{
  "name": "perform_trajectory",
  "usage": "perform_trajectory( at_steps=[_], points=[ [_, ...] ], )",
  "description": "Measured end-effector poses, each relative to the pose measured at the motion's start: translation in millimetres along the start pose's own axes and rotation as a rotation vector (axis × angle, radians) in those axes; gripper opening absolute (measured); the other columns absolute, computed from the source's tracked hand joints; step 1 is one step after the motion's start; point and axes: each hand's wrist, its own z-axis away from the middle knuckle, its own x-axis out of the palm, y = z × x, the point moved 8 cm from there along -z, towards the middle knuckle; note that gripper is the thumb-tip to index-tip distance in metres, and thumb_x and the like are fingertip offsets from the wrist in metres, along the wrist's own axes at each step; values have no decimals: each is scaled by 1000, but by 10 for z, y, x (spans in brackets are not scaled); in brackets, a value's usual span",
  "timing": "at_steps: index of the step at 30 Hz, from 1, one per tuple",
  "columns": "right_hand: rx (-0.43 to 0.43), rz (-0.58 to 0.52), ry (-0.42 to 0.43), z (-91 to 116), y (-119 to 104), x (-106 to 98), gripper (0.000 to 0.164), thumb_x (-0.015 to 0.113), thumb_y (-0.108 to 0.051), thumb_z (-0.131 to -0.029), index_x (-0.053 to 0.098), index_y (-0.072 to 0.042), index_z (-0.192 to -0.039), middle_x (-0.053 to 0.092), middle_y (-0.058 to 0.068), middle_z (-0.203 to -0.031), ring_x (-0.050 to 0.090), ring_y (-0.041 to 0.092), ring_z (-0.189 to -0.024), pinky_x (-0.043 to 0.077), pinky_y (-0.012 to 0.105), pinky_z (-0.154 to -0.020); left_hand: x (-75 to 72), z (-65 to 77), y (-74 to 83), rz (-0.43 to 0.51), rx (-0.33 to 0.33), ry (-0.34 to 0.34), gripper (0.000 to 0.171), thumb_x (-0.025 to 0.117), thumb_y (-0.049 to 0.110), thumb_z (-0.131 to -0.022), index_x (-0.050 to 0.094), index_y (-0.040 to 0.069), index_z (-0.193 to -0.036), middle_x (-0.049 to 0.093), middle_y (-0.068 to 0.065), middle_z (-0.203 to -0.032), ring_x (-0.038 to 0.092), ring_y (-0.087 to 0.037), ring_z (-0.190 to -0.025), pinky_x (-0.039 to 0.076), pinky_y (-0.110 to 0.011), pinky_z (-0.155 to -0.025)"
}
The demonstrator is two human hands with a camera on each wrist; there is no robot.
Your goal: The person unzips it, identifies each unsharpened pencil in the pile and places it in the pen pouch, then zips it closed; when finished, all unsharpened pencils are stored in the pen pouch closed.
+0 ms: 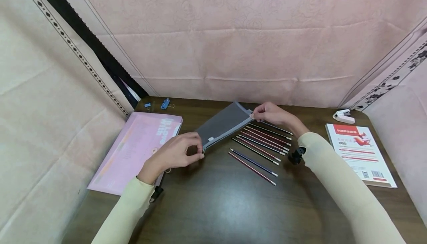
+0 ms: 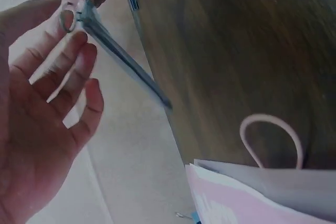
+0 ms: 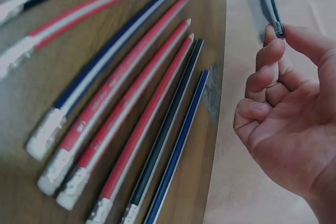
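Observation:
A flat grey zippered pouch [image 1: 223,121] is held up between the two hands, tilted above the table. At its near-left corner my left hand [image 1: 178,151] pinches the end, where the left wrist view shows a small metal ring [image 2: 65,20] between thumb and fingers. The far-right corner is pinched by thumb and index finger of my right hand [image 1: 275,116], at the zipper's end [image 3: 279,30]. Several striped pencils [image 1: 257,140], red, dark blue and black with white erasers, lie in a slanting row under and beside the right hand.
A pink notebook [image 1: 133,151] lies left, partly behind the left hand. Blue binder clips [image 1: 165,104] sit at the back left. On the right are a white and red book [image 1: 360,155] and a white stapler [image 1: 343,116]. Cloth curtains [image 1: 240,51] surround the table.

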Motion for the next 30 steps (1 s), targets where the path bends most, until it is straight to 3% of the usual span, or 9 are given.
perform_trajectory(
  at_steps=[5, 10, 15, 20, 24, 27, 30],
  points=[
    [24, -57, -11, 46, -6, 41, 45, 63, -36, -92, 63, 8, -89, 57, 21, -78, 52, 42, -77, 49, 43, -67, 23, -131, 42, -87, -3, 52, 14, 68, 49, -84, 64, 36, -88, 61, 18, -93, 56, -4, -78, 49, -22, -67],
    [1, -23, -17, 98, -64, 79, 43, 62, -38, -93, 63, 4, -82, 56, 21, -77, 52, 43, -76, 47, 42, -65, 139, -370, 209, -290, -37, 122, 51, 64, 62, -82, 62, 31, -122, 67, 7, -113, 67, -13, -94, 57, -33, -74],
    [-41, -20, -21, 127, -161, 121, 37, 60, -38, -94, 63, -7, -75, 56, 19, -76, 51, 47, -78, 48, 44, -67, 291, -640, 329, -377, -87, 169, 69, 64, 68, -77, 53, 31, -134, 67, 3, -116, 67, -13, -83, 57, -32, -61],
    [-46, -24, -51, 148, -191, 172, 36, 59, -38, -94, 60, -9, -72, 54, 16, -72, 45, 43, -69, 43, 34, -57, 399, -765, 374, -395, -93, 180, 61, 69, 54, -81, 54, 30, -135, 67, 2, -114, 68, -14, -80, 57, -33, -56],
    [-40, -22, -68, 167, -186, 179, 40, 58, -36, -95, 57, -2, -75, 50, 11, -68, 41, 42, -67, 40, 35, -56, 414, -778, 397, -374, -59, 193, 43, 66, 42, -87, 61, 28, -127, 69, 5, -113, 68, -12, -81, 56, -31, -56],
    [-36, -28, -59, 168, -168, 175, 41, 58, -38, -95, 58, 0, -79, 50, 15, -71, 42, 47, -73, 42, 41, -60, 385, -757, 404, -303, -37, 225, 29, 65, 32, -90, 67, 26, -118, 72, 7, -106, 67, -8, -77, 57, -31, -59],
    [-24, -44, -19, 166, -146, 159, 39, 59, -43, -93, 63, -6, -82, 54, 24, -82, 48, 48, -80, 45, 44, -67, 345, -731, 387, -194, -47, 251, 21, 65, 26, -90, 70, 24, -111, 74, 8, -97, 65, -3, -72, 58, -28, -65]
  ],
)
